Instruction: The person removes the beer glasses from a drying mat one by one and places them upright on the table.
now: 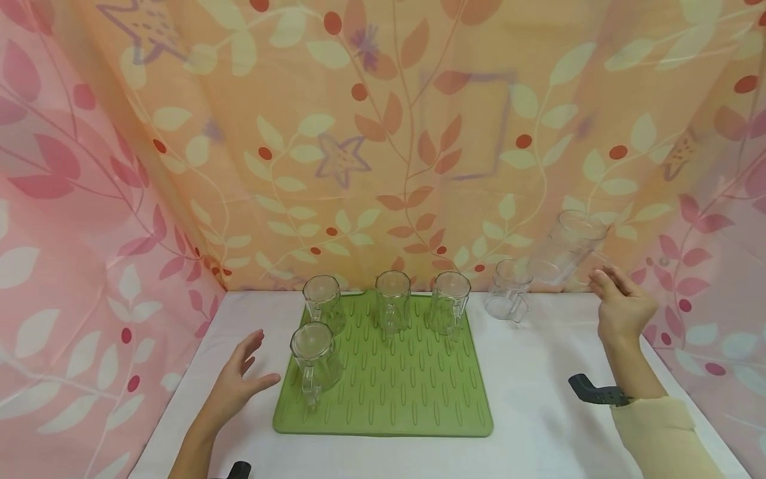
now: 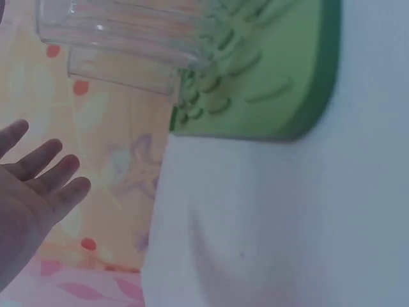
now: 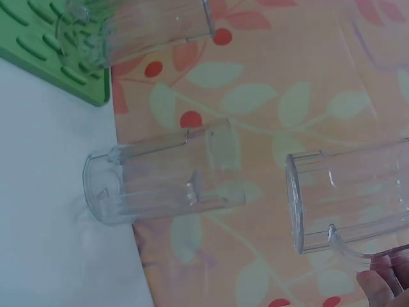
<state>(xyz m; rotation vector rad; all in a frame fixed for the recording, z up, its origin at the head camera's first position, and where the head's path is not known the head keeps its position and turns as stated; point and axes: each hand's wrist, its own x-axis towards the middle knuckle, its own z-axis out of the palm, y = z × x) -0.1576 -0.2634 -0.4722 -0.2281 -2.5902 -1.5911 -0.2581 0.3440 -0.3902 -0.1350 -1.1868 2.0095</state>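
White table [image 1: 538, 412] inside floral curtains [image 1: 389, 133] | green mat [image 1: 419, 399] centre-back, four mugs | left hand [image 1: 239, 382] fingers spread, empty, by mat's left edge | right hand [image 1: 622, 306] pinches raised mug [image 1: 565, 253] at back right corner

We find no text, label, brand, number or sign that can be read in any of the views. The clear glass mugs [image 1: 391, 299] bear no print that we can make out, the green mat [image 1: 407, 392] shows only raised ridges, and the curtains [image 1: 383, 133] carry only leaves, berries and star shapes, no lettering.
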